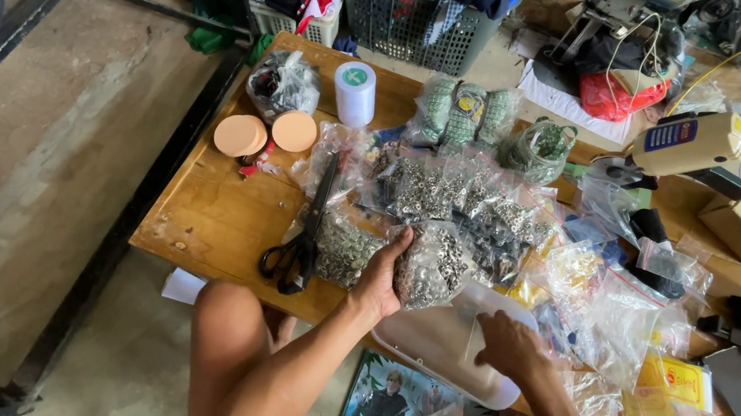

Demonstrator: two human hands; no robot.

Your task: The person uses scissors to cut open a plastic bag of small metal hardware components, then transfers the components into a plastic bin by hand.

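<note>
Gripping that clear bag of small metal fittings [434, 268] with your left hand [381, 279], fingers curled around it at the near edge of the low wooden table [206, 220], you've got your right hand [509, 344] resting flat on the white plastic tub [438, 344], probably steadying it, scissors [303, 232] just beside.

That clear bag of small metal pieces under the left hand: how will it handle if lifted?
The bag of metal pieces under the left hand will probably sag and shift, since its thin clear plastic holds loose small parts. It likely feels heavy for its size, being packed with metal. The glossy film may be slippery, so supporting it from below seems safer.
</note>
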